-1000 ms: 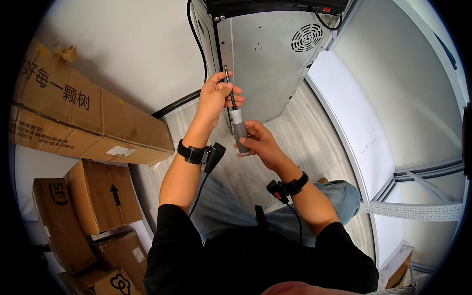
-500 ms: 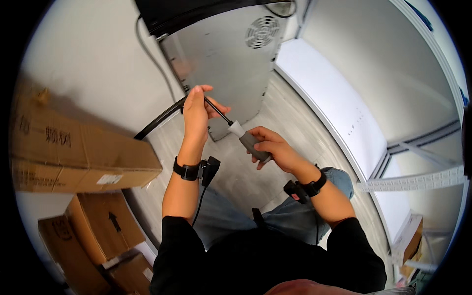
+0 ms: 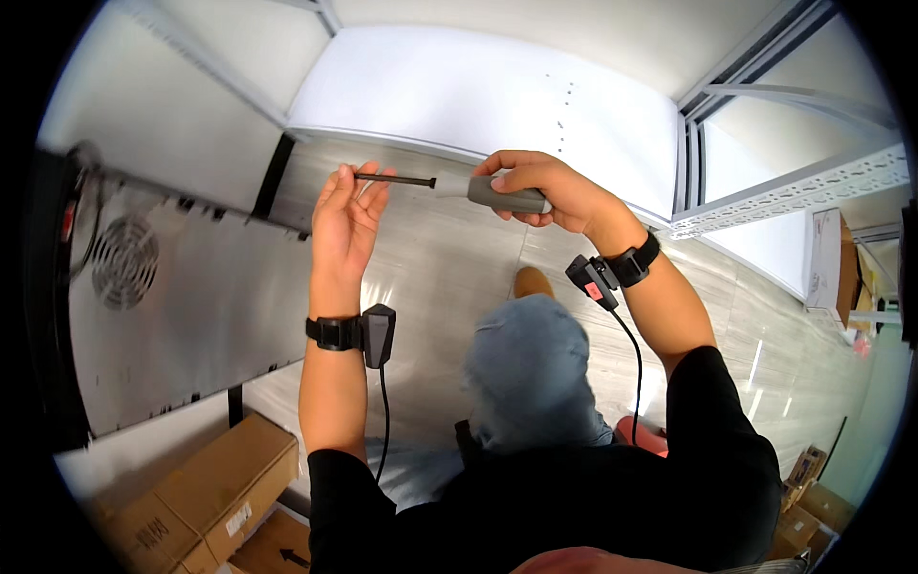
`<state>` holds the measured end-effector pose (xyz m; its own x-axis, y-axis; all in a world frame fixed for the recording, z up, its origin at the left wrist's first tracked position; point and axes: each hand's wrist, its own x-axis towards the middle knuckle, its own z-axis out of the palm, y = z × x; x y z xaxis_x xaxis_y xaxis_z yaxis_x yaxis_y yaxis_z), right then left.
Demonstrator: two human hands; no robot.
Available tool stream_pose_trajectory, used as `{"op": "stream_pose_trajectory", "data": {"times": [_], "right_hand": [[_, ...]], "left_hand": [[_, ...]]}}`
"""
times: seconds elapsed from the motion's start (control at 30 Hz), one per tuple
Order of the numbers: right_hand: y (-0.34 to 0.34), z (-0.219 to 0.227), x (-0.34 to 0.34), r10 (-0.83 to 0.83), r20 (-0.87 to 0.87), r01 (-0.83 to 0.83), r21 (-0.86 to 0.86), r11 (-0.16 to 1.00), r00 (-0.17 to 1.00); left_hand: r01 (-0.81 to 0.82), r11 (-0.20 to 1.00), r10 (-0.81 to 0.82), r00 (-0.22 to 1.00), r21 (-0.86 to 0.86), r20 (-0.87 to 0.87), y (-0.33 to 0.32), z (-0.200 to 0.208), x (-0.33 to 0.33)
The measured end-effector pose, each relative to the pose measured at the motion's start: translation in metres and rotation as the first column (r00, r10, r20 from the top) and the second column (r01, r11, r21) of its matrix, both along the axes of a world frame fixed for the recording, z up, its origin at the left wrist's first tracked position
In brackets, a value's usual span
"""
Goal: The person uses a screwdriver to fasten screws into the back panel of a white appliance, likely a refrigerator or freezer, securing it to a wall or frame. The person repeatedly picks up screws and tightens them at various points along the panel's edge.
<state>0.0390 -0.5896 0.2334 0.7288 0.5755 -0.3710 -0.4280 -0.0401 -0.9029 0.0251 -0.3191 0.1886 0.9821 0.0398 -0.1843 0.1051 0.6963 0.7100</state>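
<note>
Gripping a screwdriver (image 3: 457,186), right hand (image 3: 559,193), cardboard box (image 3: 218,478) contents hidden

Grey cylindrical screwdriver (image 3: 459,186) spans left hand (image 3: 344,218) to right hand (image 3: 564,194).
Boxy grey metal cabinet (image 3: 191,297) stands left, flat white board (image 3: 459,86) ahead.

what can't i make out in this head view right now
All in the head view:
- Far end of the dark shaft: lost among the fingertips of the left hand.
- Part of the grey handle: covered by the right hand.
- Metal cabinet: cut off at the left by the dark fisheye rim.
- Most of the brown shoe: hidden by the knee.
</note>
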Motion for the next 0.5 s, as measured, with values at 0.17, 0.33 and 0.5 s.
{"op": "stream_pose_trajectory", "data": {"times": [0.17,0.33,0.5], "right_hand": [[-0.073,-0.104,0.054,-0.132,-0.116,0.144,0.108,0.984,0.984],[-0.116,-0.184,0.08,-0.28,-0.251,0.33,0.187,0.925,0.927],[-0.15,-0.214,0.098,-0.395,-0.357,0.476,0.172,0.863,0.846]], "left_hand": [[0.248,0.955,-0.215,0.956,0.161,-0.199,-0.062,-0.067,0.102],[0.408,0.872,-0.294,0.878,0.271,-0.377,-0.121,-0.116,0.178],[0.571,0.768,-0.403,0.783,0.29,-0.473,-0.174,-0.149,0.244]]}}
